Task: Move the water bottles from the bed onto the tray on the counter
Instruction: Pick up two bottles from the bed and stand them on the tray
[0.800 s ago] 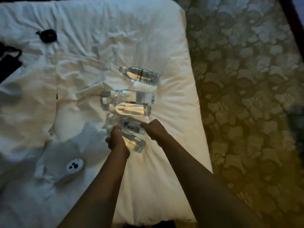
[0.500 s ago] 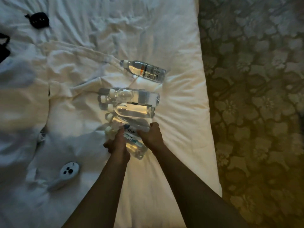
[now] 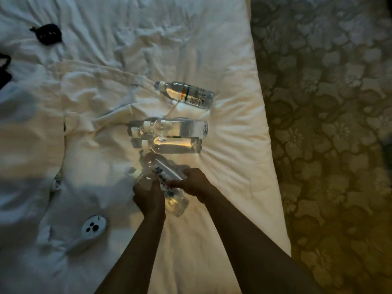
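Dim bed; both hands clasp overlapping nearest bottles, labels unreadable.

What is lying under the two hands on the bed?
Under the left hand and right hand lie two clear water bottles, crossing each other on the white duvet. The hands cover their middles, so the grip itself is unclear.

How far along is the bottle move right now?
Nothing looks delivered; neither tray nor counter is in view. In hand: the left hand and right hand are closing on the two nearest bottles, which overlap on the bed. Left lying: the labelled bottle farthest away, and at least two clear bottles in the middle.
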The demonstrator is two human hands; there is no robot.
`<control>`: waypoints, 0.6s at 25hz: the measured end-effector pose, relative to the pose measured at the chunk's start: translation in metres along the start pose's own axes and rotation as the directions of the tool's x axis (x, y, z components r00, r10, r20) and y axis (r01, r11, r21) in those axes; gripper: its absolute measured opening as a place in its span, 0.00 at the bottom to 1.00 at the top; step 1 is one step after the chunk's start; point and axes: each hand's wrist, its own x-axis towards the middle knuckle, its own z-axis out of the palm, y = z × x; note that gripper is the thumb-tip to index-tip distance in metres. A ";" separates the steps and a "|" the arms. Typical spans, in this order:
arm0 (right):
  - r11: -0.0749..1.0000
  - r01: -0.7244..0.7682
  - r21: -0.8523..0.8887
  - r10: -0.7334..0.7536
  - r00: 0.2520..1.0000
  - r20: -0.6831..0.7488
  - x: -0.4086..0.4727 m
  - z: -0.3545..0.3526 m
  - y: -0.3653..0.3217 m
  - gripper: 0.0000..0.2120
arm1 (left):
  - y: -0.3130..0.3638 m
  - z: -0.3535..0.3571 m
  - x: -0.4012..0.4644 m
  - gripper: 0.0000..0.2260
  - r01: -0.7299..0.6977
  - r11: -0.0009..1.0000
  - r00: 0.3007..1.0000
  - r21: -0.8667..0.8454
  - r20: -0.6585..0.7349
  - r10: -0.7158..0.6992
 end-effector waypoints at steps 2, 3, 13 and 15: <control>0.989 -0.026 0.146 0.021 0.999 0.036 -0.025 0.002 0.002 0.25 | -0.003 -0.015 -0.016 0.23 -0.089 0.995 0.996 0.052 -0.002 0.089; 0.979 -0.035 0.202 0.023 0.998 0.062 -0.039 0.001 0.002 0.23 | -0.003 -0.021 -0.022 0.23 -0.146 0.986 0.989 0.077 0.018 0.145; 0.792 0.295 0.534 -0.306 0.949 -0.070 -0.207 -0.061 -0.031 0.26 | 0.115 -0.075 -0.124 0.21 -0.201 0.907 0.727 -0.370 0.564 0.391; 0.715 0.409 0.567 -0.407 0.903 -0.137 -0.249 -0.079 -0.038 0.28 | 0.143 -0.078 -0.164 0.27 -0.135 0.928 0.622 -0.348 0.699 0.353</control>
